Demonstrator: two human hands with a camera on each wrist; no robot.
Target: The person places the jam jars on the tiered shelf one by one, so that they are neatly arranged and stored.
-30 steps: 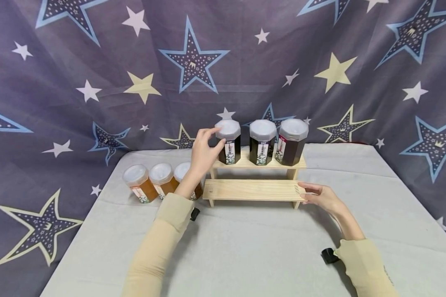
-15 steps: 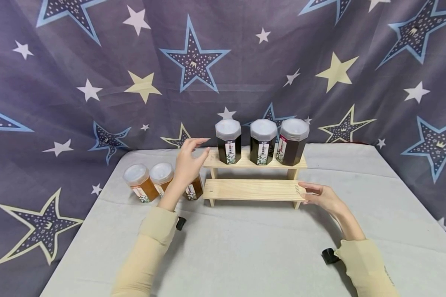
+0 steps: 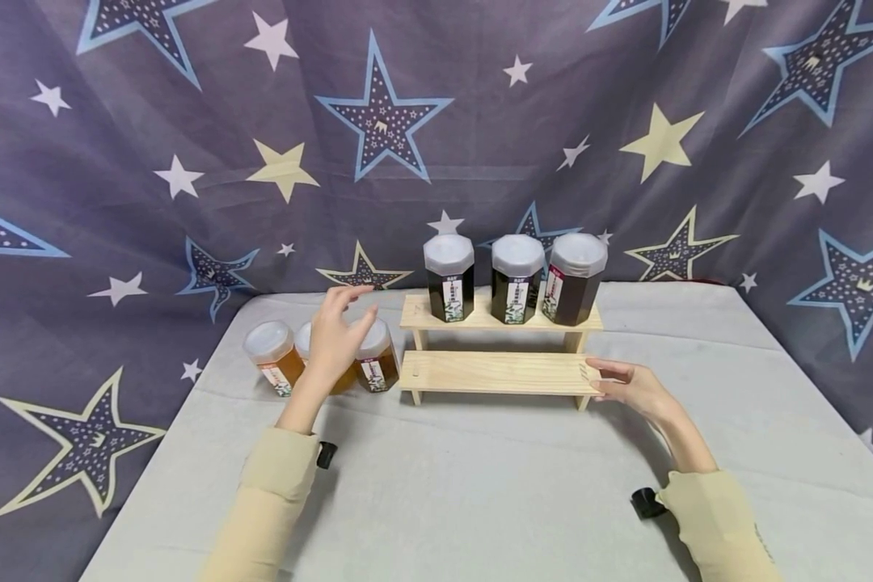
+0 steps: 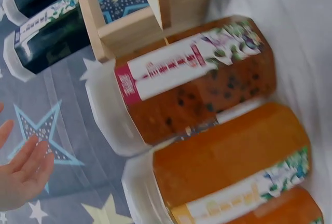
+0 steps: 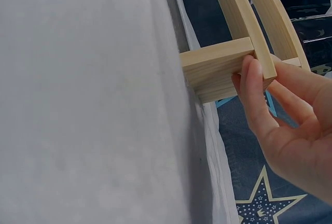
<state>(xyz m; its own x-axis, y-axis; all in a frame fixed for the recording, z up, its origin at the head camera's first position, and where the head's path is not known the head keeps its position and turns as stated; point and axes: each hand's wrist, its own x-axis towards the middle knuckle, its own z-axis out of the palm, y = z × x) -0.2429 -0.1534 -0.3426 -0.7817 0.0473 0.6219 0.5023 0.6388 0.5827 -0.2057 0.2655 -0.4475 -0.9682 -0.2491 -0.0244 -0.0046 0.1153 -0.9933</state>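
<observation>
One wooden rack (image 3: 496, 373) stands between both hands (image 3: 331, 338).

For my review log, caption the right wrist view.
Right hand grips lower shelf of two-tier wooden stand, dark jars above.

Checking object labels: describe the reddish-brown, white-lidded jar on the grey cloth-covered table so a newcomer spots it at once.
Find the pale, two-tier wooden rack on the grey cloth-covered table. Just left of its lower tier stands the reddish-brown, faceted, white-lidded jar. Its dark specks and crimson-edged label set it apart from the smooth orange jar beside it.
</observation>
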